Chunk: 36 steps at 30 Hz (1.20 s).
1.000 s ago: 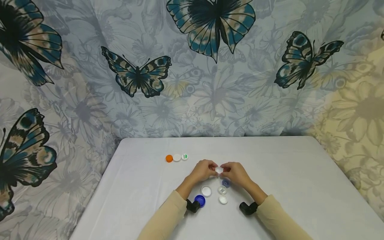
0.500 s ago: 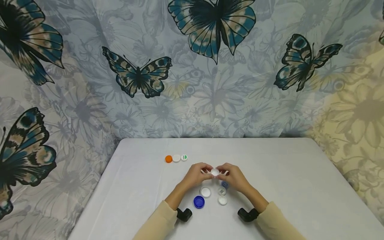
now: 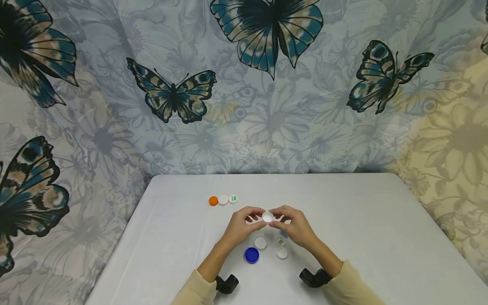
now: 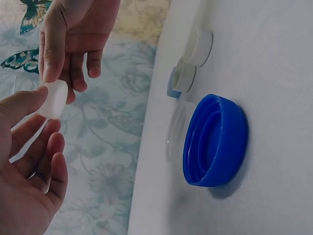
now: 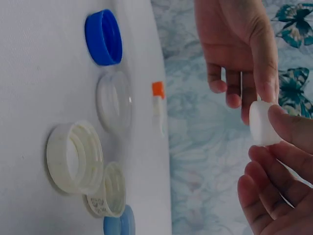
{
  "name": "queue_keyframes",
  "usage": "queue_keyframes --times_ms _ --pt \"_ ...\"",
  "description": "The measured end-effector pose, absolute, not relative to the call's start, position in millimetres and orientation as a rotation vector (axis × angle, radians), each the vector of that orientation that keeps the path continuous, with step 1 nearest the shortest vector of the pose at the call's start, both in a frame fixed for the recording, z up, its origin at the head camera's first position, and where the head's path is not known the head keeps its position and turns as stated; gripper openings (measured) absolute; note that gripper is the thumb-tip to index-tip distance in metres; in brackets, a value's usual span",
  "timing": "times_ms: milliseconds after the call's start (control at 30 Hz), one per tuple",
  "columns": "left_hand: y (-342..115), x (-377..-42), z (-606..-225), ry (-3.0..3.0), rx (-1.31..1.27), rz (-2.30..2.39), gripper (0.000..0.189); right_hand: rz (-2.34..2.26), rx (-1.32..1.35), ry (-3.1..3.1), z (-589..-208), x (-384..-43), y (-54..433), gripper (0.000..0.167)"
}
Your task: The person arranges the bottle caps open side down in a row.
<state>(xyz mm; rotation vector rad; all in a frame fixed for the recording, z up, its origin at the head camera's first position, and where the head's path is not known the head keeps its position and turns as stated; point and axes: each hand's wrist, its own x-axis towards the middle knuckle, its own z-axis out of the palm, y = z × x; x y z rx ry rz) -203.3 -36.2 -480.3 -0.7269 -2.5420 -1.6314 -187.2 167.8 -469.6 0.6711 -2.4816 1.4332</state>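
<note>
A small white bottle cap [image 3: 267,217] is held up over the table, between both hands. My left hand [image 3: 241,224] pinches its left edge with thumb and fingertips; my right hand [image 3: 295,224] pinches the opposite edge. In the left wrist view, the other fingers of both hands are loosely bent below the cap. Under the hands lie a blue cap [image 3: 251,255] and a translucent cap [image 4: 177,132]. Nearer my right forearm is a row of a white cap [image 3: 282,253], an off-white cap [image 5: 111,191] and a light blue cap [image 5: 119,223], the last partly hidden by my right hand.
Farther back on the left, an orange cap [image 3: 213,201], a white cap [image 3: 223,200] and a white cap with green marking [image 3: 233,199] sit side by side. The white table [image 3: 362,220] ends at a butterfly-patterned cloth [image 3: 274,127].
Both hands have shifted left with the pinched cap, and its round face has turned more toward the head view. My left forearm has drawn outward and away from the blue cap.
</note>
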Motion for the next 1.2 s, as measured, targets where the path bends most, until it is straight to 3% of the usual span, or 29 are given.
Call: queue_keyframes --times_ms 700,933,1200 --pt "-36 -195 -479 -2.469 -0.640 -1.652 0.030 1.266 0.744 -2.153 -488 -181 161 0.035" --pt "-32 -194 -480 -2.434 -0.622 -1.649 0.027 1.196 0.769 -2.065 -454 -166 149 0.034" --pt "-32 -196 -479 -2.435 -0.610 -1.734 0.027 1.229 0.808 -2.048 -451 -168 151 0.033"
